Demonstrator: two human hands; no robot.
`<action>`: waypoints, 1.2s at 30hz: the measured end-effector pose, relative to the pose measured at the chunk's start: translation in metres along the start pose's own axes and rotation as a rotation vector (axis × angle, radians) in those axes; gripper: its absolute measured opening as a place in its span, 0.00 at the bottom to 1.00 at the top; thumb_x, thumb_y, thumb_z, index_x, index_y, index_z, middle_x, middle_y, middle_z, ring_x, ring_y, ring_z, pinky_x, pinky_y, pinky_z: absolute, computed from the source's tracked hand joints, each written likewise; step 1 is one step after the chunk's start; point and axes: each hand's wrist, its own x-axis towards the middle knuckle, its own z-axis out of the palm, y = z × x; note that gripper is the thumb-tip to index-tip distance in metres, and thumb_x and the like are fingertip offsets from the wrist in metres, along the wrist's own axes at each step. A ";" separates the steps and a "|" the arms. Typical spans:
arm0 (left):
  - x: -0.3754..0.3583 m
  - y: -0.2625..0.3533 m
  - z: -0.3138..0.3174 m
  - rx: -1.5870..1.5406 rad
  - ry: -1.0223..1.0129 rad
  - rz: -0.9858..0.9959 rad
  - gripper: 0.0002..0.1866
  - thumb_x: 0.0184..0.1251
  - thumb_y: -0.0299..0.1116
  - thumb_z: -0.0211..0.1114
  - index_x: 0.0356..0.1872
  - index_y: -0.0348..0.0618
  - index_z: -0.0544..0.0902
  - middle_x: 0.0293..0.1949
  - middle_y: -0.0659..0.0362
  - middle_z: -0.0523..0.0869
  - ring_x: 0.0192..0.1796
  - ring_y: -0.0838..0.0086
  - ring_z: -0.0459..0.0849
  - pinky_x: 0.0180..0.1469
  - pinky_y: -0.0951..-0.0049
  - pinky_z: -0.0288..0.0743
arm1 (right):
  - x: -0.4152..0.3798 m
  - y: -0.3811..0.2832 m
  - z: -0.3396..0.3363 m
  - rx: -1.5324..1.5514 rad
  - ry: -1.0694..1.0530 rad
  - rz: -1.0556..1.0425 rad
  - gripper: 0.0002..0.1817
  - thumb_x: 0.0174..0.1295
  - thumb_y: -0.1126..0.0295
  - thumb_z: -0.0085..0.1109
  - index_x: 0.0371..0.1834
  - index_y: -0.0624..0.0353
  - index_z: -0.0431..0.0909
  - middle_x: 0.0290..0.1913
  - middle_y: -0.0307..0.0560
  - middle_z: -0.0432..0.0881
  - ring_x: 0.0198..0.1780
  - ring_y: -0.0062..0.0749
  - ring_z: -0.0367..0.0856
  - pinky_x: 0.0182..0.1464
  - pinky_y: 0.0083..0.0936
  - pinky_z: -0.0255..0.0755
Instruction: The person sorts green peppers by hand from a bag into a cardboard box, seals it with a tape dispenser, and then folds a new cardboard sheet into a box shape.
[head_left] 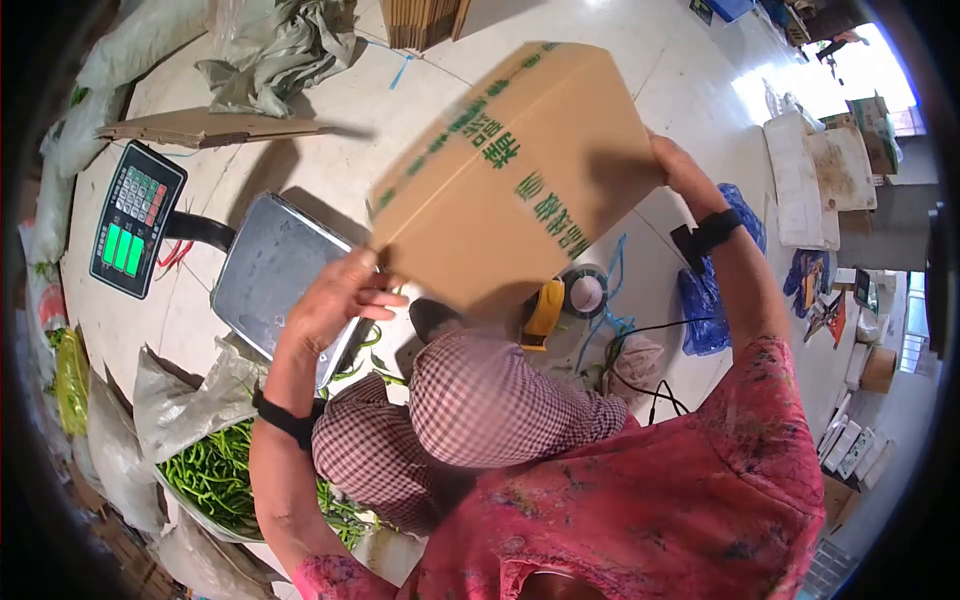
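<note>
A brown cardboard box [520, 180] with green printed characters is held up in front of me, tilted, its left edge smeared by motion. My left hand [335, 300] is at its lower left corner, thumb against the cardboard and fingers curled below. On the opposite side, my right hand [685, 175] grips the box's right edge; part of its fingers is hidden behind the cardboard. Below my left hand lies the flat dark platform [285, 265] of a weighing scale. Its keypad display [138, 220] glows green at the left.
Green chili peppers [210, 480] fill an open sack at lower left. A yellow-and-black tape dispenser [543, 315] and a roll [585, 292] are beyond my knees. Blue plastic bags [705, 305] lie at right. Flattened cartons [425, 20] stand at the back, near a crumpled grey sack [285, 60].
</note>
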 end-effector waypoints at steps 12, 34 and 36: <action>-0.029 -0.036 -0.044 0.082 0.184 -0.050 0.34 0.72 0.49 0.58 0.71 0.37 0.65 0.55 0.42 0.83 0.52 0.61 0.86 0.51 0.69 0.80 | 0.117 0.018 0.190 -0.941 0.320 -0.193 0.53 0.43 0.35 0.71 0.70 0.55 0.65 0.69 0.56 0.63 0.73 0.56 0.54 0.69 0.57 0.52; -0.113 -0.133 -0.057 0.014 0.505 -0.265 0.33 0.72 0.47 0.58 0.71 0.38 0.63 0.57 0.42 0.80 0.55 0.55 0.83 0.54 0.58 0.79 | 0.073 0.086 0.148 -1.057 0.302 -0.526 0.23 0.52 0.63 0.62 0.53 0.51 0.76 0.57 0.40 0.72 0.61 0.42 0.64 0.60 0.45 0.57; -0.135 -0.146 -0.048 -0.029 0.565 -0.213 0.36 0.68 0.50 0.61 0.71 0.41 0.66 0.58 0.44 0.80 0.57 0.56 0.82 0.57 0.57 0.77 | 0.064 0.092 0.136 -1.070 0.302 -0.493 0.22 0.51 0.62 0.63 0.51 0.51 0.77 0.56 0.41 0.73 0.61 0.42 0.65 0.60 0.46 0.58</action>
